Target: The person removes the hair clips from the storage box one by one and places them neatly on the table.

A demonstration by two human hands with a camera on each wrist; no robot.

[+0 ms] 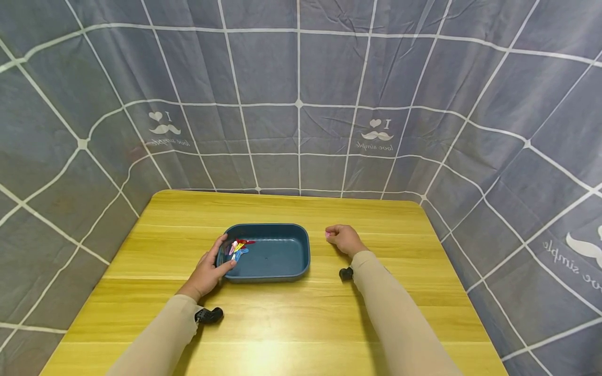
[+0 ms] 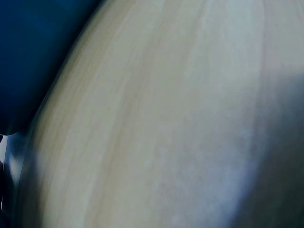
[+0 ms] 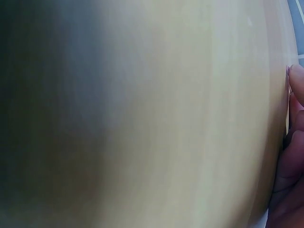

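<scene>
One small pink piece, partly hidden: sitting between the fingertips of the right hand, which are pinching it; whether it is touching the desk cannot be told. Position: right of the blue tray, toward the desk's far edge, well apart from the desk's right edge.

Blue tray, one, rectangular: resting upright on the desk, left of its middle, long walls running roughly along the far edge. The left hand is gripping its left end, fingers lying along the left wall, thumb reaching over the rim at the near left corner.

Several clips, red, yellow, blue and pink: lying in a loose heap at the tray's left end, just beside the left thumb. Tray floor is showing from heap to right wall.

Room: a strip of wood-grained surface is separating tray from right fingers; wider strips are running toward the desk's far, left and right edges. Grey curtain, white-lined: hanging behind the far edge.
</scene>
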